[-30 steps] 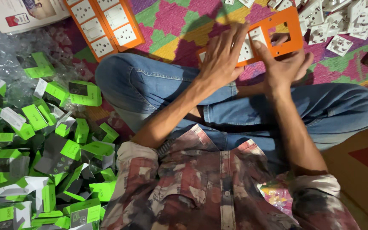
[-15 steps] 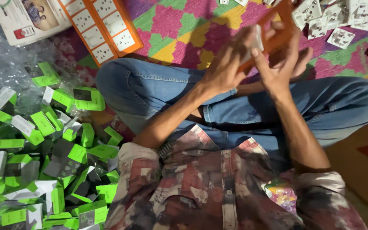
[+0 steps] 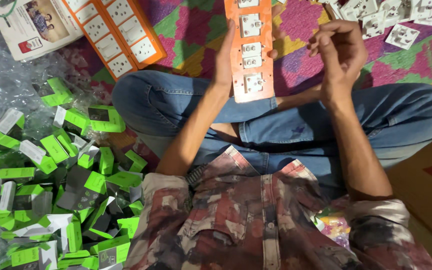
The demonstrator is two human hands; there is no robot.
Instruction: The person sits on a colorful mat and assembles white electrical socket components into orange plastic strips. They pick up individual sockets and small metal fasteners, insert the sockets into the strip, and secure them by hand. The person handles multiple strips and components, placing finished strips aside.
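Head view. The person sits cross-legged on a patterned mat, jeans and a patterned shirt in the lower frame.

The left hand grips the left long edge of an orange panel, palm against the edge, with fingertips showing at the right edge. The panel stands upright above the lap, its back toward the camera, with white modules fitted in its cut-outs.

The right hand is just right of the panel, apart from it, fingers curled loosely; whether it holds anything small cannot be told.

A second orange panel lies face up near the mat's far left corner. Loose white sockets lie at the far right corner. Green boxes are heaped off the mat's left edge, on bubble wrap.
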